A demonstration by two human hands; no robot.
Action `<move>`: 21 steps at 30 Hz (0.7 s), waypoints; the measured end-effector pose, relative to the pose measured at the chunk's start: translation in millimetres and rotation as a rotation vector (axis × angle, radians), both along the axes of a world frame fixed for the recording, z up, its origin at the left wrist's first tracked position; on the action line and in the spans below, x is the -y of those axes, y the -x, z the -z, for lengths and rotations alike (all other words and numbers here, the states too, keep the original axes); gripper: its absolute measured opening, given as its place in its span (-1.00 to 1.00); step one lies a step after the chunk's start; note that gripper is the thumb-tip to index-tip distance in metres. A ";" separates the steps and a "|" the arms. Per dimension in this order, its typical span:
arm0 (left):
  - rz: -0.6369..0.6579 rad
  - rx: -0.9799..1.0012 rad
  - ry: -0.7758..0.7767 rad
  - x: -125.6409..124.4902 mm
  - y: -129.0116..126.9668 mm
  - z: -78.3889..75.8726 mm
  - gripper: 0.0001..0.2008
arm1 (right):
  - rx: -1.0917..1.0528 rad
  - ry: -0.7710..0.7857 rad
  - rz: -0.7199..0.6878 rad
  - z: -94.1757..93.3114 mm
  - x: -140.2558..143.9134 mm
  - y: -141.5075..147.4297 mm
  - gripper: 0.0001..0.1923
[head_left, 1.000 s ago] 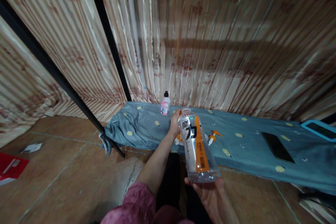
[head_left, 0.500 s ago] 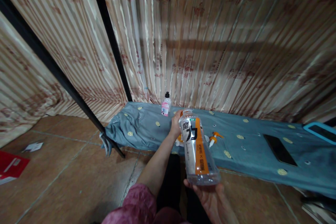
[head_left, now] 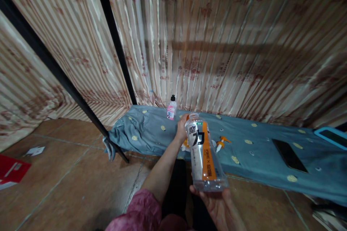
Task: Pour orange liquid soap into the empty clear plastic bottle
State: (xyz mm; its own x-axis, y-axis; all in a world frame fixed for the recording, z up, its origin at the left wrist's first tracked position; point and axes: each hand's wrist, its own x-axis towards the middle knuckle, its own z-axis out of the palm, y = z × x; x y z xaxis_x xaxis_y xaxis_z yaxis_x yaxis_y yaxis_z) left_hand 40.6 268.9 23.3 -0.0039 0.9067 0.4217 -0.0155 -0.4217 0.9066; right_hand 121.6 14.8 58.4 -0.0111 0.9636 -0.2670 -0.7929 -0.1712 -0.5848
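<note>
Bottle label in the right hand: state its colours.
Orange and white with black characters, on the clear bottle; head view.

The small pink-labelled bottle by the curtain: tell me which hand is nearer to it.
Left. The left hand reaches out over the blue cloth, just short of the small pink-labelled bottle. The right hand is much closer to the body, under the base of the clear bottle.
</note>
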 end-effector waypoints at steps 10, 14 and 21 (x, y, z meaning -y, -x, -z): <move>0.012 -0.092 -0.112 -0.2 2.6 -0.8 -0.83 | -0.007 -0.017 -0.019 2.5 -0.2 -0.4 -0.63; 0.008 -0.073 -0.127 0.1 2.4 0.0 -0.84 | -0.017 -0.028 -0.017 3.1 -0.8 -0.5 -0.63; -0.003 -0.092 -0.108 -1.9 2.4 0.7 -0.83 | -0.027 0.005 0.000 0.4 -0.7 -0.4 -0.62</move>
State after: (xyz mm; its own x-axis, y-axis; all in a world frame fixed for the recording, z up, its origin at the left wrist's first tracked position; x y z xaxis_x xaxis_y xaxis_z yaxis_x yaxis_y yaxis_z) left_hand 38.3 270.8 22.6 0.0369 0.8559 0.5159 0.0671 -0.5172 0.8532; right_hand 121.9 15.5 57.9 -0.0180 0.9622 -0.2719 -0.8083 -0.1740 -0.5624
